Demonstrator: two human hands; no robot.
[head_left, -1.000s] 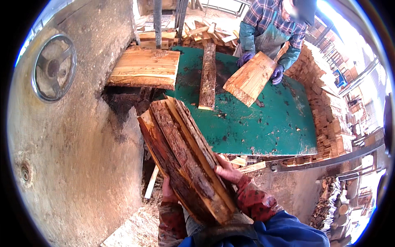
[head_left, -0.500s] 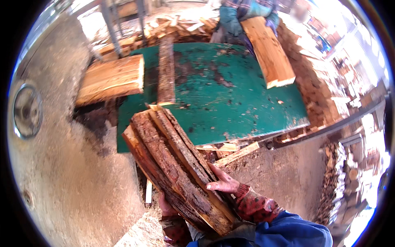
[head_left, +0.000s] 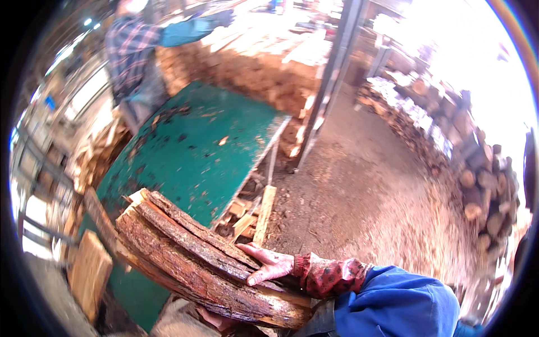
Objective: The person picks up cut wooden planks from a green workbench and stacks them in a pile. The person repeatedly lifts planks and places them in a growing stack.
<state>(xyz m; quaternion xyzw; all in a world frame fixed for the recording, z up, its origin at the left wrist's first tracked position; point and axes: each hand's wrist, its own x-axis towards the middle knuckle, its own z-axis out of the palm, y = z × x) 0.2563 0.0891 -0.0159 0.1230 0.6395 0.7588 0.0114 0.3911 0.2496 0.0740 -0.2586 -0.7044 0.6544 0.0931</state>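
Note:
A bundle of long bark-covered wood slabs [head_left: 196, 264] lies slantwise across my front, held in both hands. My right hand [head_left: 270, 265] is closed over its upper side, thumb apart from the fingers. Below the bundle my left hand [head_left: 216, 321] holds it from underneath, most of its fingers hidden by the wood. The slabs' far ends reach over the near edge of a green table top [head_left: 185, 149] strewn with bark crumbs.
Across the table a person in a plaid shirt [head_left: 132, 50] stretches an arm over stacked split wood [head_left: 241, 73]. A dark metal post [head_left: 328, 84] rises right of the table. Round logs [head_left: 485, 185] are piled far right. A pale wood block [head_left: 90, 275] sits at the left.
My view has swung to the right, and the bundle lies flatter across me, still in both hands. The person opposite no longer holds the thick board and now reaches toward the stack.

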